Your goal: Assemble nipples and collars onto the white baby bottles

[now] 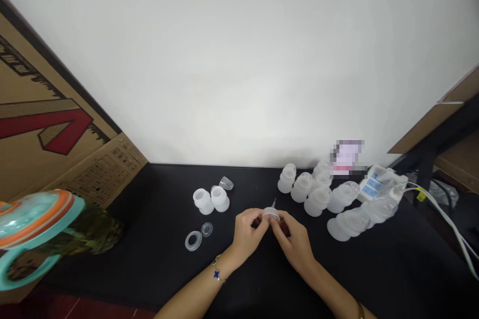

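Above the black table, my left hand (250,232) and my right hand (294,239) meet, fingers closed round opposite sides of a white bottle collar ring (270,212). A thin pointed clear tip (274,203) rises behind the ring; whether it is part of it I cannot tell. To the left stand two small white open-necked bottles (203,201), with a clear cap (226,183) lying behind them. Nearer to me lie a loose collar ring (193,241) and a clear nipple (207,229). Several small bottles with clear caps (317,201) stand right of my hands.
A large jug (88,229) with a teal and orange lid stands at the left, before a printed cardboard box (75,129). At the right are a white power strip (374,184) with cables and a blurred-out pink item (347,157). A white wall (232,70) rises behind.
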A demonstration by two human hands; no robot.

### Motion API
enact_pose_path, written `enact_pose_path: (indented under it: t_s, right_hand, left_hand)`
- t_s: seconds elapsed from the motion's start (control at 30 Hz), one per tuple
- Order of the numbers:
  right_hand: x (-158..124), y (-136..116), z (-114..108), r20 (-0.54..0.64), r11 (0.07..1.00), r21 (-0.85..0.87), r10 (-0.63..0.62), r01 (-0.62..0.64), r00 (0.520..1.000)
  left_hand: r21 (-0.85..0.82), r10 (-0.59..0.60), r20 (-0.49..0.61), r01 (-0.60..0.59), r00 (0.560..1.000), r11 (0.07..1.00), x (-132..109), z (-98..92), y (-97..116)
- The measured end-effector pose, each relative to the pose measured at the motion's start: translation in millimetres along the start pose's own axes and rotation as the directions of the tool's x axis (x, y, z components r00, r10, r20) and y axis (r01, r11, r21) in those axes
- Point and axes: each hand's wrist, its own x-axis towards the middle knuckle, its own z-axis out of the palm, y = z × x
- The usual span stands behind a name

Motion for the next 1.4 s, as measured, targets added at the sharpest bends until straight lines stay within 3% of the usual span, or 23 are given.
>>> enact_pose_path:
  t_s: [0.17,0.43,1.4]
  right_hand:
    - [2,-1,-1,0.006,1.000,-0.010,0.002,-0.002,1.000]
    - [4,4,-2,-0.004,0.999,-0.042,-0.004,0.004,1.000]
    - [5,9,2,-0.004,0.994,-0.099,0.046,-0.046,0.999]
  left_hand:
    - [0.024,-0.022,-0.033,0.023,0.999,0.999,0,2.2,-3]
    - [-0.106,-0.067,0.016,0.068,0.998,0.992,0,3.1,-1]
    - [-0.062,-0.101,0.056,0.105,0.993,0.993,-1,5.8,-1]
